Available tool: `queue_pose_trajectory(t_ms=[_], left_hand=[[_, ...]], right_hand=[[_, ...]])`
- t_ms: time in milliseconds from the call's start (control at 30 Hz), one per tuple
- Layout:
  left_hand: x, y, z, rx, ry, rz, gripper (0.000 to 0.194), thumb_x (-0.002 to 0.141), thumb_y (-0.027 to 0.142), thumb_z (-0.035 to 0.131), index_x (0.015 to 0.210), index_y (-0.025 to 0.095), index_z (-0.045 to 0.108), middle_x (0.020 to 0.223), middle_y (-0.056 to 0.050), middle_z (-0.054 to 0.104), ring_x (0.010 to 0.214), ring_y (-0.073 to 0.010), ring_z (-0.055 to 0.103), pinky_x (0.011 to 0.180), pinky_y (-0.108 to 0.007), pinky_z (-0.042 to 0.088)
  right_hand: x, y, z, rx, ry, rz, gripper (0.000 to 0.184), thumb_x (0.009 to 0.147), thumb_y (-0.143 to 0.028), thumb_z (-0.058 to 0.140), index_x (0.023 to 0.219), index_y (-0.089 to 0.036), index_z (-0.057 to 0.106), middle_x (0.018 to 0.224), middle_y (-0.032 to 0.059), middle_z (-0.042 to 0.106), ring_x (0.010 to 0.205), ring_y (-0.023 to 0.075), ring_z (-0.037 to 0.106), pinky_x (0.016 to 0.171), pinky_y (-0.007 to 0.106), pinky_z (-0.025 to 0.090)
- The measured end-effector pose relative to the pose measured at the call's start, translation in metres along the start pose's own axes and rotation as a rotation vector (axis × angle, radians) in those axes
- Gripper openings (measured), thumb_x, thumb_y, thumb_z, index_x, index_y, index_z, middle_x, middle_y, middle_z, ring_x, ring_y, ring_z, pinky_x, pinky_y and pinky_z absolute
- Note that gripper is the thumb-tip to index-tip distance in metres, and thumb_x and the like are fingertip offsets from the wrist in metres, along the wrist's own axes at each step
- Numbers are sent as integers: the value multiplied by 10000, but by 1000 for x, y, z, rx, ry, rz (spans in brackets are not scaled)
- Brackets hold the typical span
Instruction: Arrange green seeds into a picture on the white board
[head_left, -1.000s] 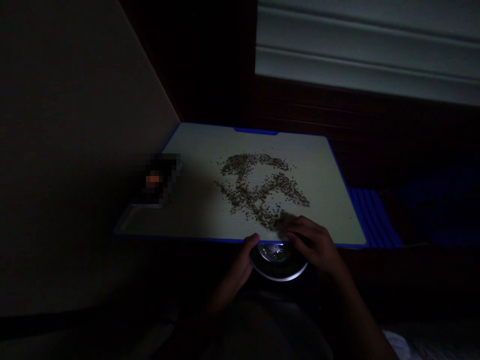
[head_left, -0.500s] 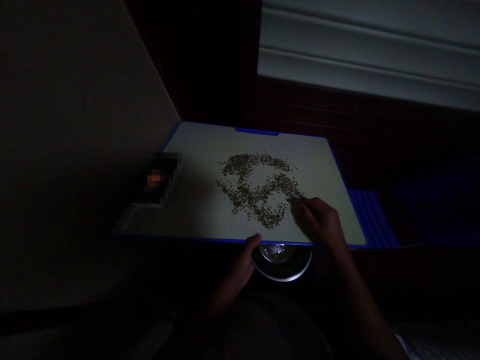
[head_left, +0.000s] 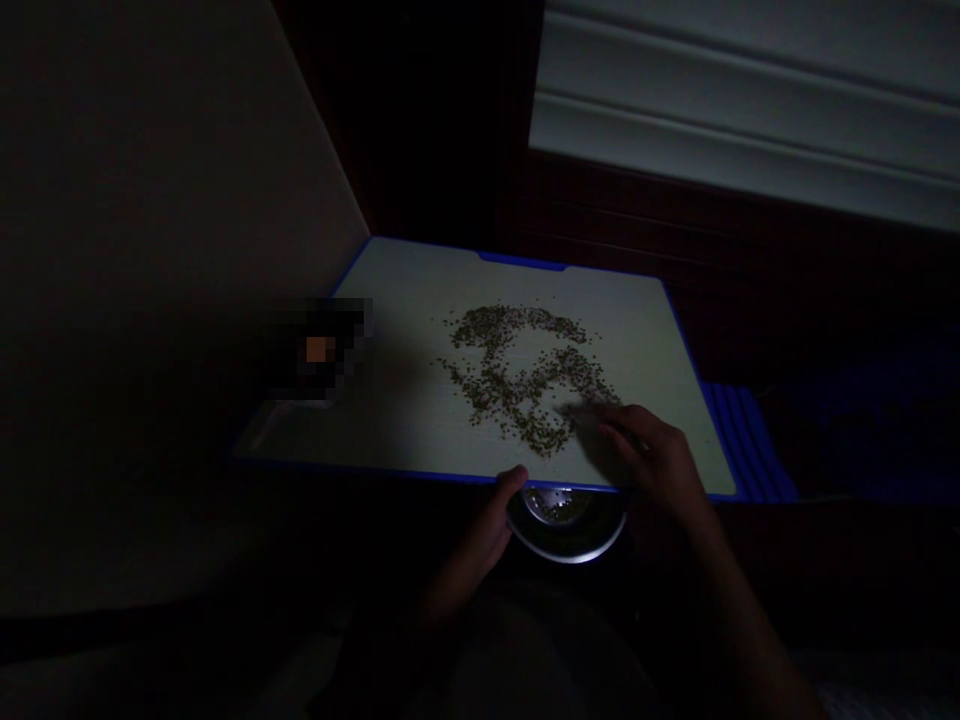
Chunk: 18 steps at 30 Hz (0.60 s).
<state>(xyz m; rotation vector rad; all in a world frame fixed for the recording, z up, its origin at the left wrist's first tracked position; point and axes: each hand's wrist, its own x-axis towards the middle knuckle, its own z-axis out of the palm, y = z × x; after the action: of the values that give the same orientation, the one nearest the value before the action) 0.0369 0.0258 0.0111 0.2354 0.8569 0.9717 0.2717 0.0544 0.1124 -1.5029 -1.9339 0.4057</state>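
Small dark greenish-brown seeds (head_left: 495,385) lie scattered in loose curved bands over a pale board (head_left: 405,300) with a blue rim. My right hand (head_left: 660,455) is low over the board's right part, fingers pinched on a thin tool (head_left: 581,411) whose blurred tip reaches into the seeds; its kind is too dim to tell. At the near edge, the thumb of my left hand (head_left: 499,510) hooks over the blue rim while its fingers are hidden below. Beside that hand, a metal bowl (head_left: 577,557) with some seeds in it sits partly under the board.
A pixelated dark item (head_left: 315,345) is on the board's left side, by a pale wall (head_left: 187,200). Blue ribbed material (head_left: 754,440) is beyond the right edge. Dark wood and a pale slatted panel (head_left: 712,110) stand behind. The room is very dim.
My right hand has shifted slightly down, and the tool's tip has moved a little left among the seeds. My left hand keeps its place at the rim. The view has shifted slightly.
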Motion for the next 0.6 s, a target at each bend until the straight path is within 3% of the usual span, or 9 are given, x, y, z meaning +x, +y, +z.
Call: queue_pose_trajectory(t_ms=[100,200,367,600], left_hand=[[-1,2,2,1,21,-7,436,725,486,929,978,147,821,991,-96,851,1037,-323,765,1034,-442,521],[1,2,2,1,43,-16,431,704,482,944,956,157,814,962,-80,849,994,-304,769,1022,-430,521],[2,0,1,-9,12,-7,499,698,538,947,1003,161,828,1037,-101,852,1037,-321,761,1036,-445,522],[-1,-5,-3,-34,-13,37,560,775,604,888,1124,173,809,1199,-131,828,1219,-354,722,1129,-473,490]], right_hand=[[-21,-15,-6,15,-47,-18,252,1033,-363,625,1234,-308,767,1178,63,823,1056,257,765,926,426,621],[-29,-31,-4,33,-106,-49,245,1037,-315,622,1234,-325,768,1037,46,825,961,248,753,866,434,619],[-22,-50,14,84,-163,-111,277,1050,-265,607,1279,-315,754,1080,50,827,1008,234,762,915,432,626],[-22,-57,41,137,-132,-39,243,1027,-267,626,1221,-282,772,1171,65,833,1065,230,795,943,398,655]])
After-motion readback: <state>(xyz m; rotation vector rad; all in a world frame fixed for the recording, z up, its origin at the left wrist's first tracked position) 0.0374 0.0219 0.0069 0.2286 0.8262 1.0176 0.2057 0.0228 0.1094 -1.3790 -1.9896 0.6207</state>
